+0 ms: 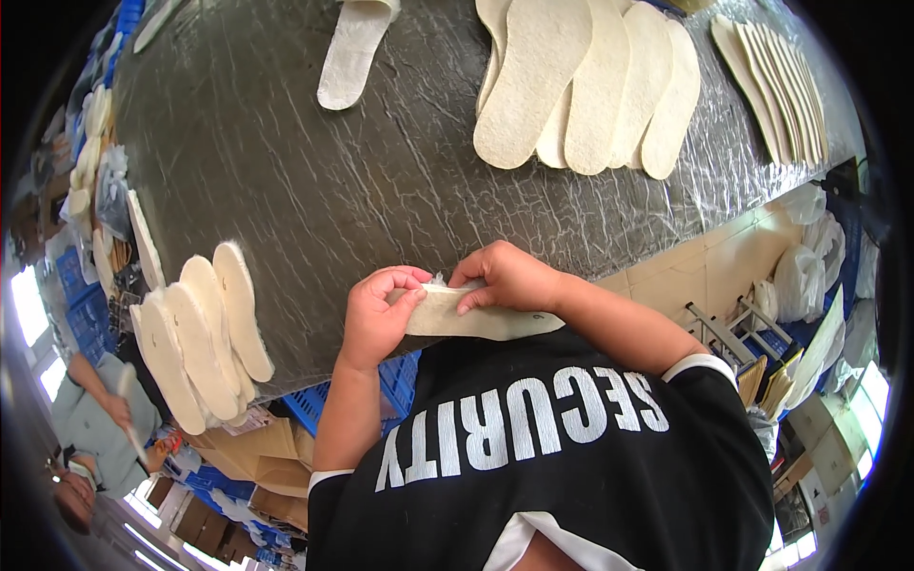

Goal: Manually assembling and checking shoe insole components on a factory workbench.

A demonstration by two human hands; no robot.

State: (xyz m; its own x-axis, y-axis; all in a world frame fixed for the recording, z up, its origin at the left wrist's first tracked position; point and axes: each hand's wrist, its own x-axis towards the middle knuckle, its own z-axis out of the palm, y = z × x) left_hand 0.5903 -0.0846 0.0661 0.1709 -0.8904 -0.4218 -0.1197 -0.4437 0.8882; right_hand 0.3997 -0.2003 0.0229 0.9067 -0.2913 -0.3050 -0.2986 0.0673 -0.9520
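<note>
Close to my body, at the table's near edge, I hold a cream felt insole (486, 319) lying sideways. My left hand (379, 314) pinches its left end between thumb and fingers. Along the upper edge, the thumb and fingers of my right hand (509, 281) grip the same insole. A small whitish tuft (437, 280) shows between the two hands; whether it is loose fibre or film I cannot tell. The insole's right end carries a small dark mark and hangs free over my shirt.
The dark, wrinkled table cover (314, 209) spreads ahead. Fanned insoles (595, 86) lie at the far middle, an overlapping row (771, 90) at far right, more insoles (195, 333) at left, and a single pale insole (352, 57) farther off. Blue crates (395, 385) stand below; a co-worker (105, 409) is at left.
</note>
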